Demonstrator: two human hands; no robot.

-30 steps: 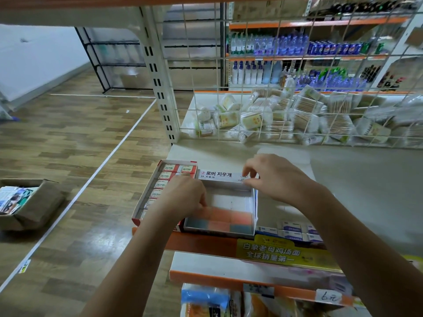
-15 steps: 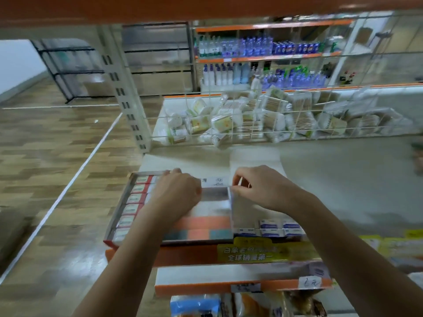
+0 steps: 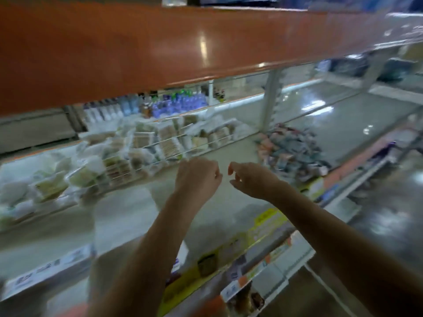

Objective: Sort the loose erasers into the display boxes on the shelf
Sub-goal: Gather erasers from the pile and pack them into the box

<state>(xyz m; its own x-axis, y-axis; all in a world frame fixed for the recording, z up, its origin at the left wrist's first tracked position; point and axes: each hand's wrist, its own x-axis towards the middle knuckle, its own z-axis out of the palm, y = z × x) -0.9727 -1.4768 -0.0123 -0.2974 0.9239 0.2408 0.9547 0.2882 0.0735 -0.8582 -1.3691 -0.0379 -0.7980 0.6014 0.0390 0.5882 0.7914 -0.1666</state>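
Observation:
A heap of loose erasers (image 3: 295, 154) in pink, blue and grey wrappers lies on the white shelf (image 3: 128, 213), to the right of my hands. My left hand (image 3: 196, 177) hovers over the shelf with its fingers curled under and nothing in it. Close beside it, my right hand (image 3: 251, 179) hangs with loosely bent fingers, holding nothing, a short way left of the heap. A blurred display box (image 3: 45, 268) with a white label shows at the lower left front edge. The whole view is motion-blurred.
An orange upper shelf edge (image 3: 137, 46) runs low across the top of the view. Behind a wire grid at the back lie bagged cotton-swab packs (image 3: 142, 143). Yellow price strips (image 3: 267, 220) line the shelf front. Bottles stand on a far shelf.
Both hands have let go of the display box and lifted off it. The view has swung right, bringing the eraser heap into sight and pushing the boxes to the lower left.

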